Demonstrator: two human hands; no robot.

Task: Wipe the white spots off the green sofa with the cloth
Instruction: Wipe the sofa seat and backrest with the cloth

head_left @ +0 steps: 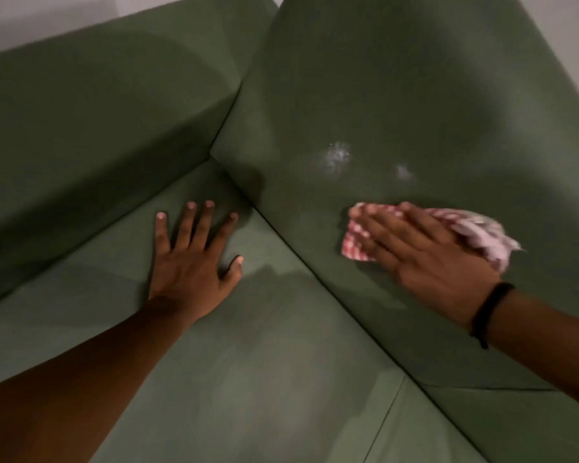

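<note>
The green sofa (281,362) fills the view, seen at its corner. On the back cushion (398,78) sit two white spots: a larger one (335,157) and a smaller one (403,172) to its right. My right hand (422,252) lies flat on a red-and-white checked cloth (358,242) and presses it against the back cushion just below the spots. The cloth bunches out past the hand at the right, blurred. My left hand (194,259) rests flat on the seat cushion with its fingers spread, holding nothing.
The sofa's armrest (97,128) rises at the left and meets the back cushion in a corner. A seam (385,416) splits the seat at the lower right. A pale wall (30,18) shows beyond the armrest. A black band circles my right wrist (488,312).
</note>
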